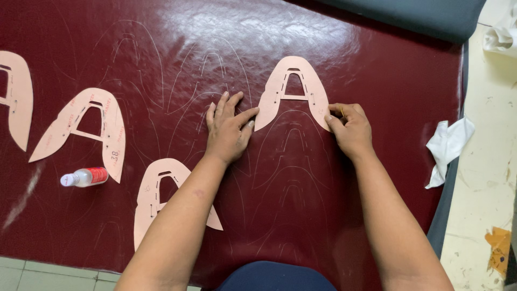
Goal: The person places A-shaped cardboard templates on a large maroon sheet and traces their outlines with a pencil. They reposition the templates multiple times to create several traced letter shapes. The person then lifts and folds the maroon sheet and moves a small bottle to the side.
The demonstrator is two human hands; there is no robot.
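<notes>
On dark red glossy leather sheet (377,205), pale pink arch-shaped card pattern (292,89) lies apex away; left hand (227,129) presses flat beside one leg, right hand (351,129) pinches the other.

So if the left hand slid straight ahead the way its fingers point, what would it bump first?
Probably nothing: the left hand points up over bare dark red sheet; the pink template lies just beside that line.

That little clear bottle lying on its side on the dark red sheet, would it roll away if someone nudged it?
Probably yes: the small bottle lies on its side and looks round, so a sideways push would likely roll it. The glossy dark red sheet looks smooth, offering little to stop it. It seems light for its size, so even a brush might shift it.
</notes>
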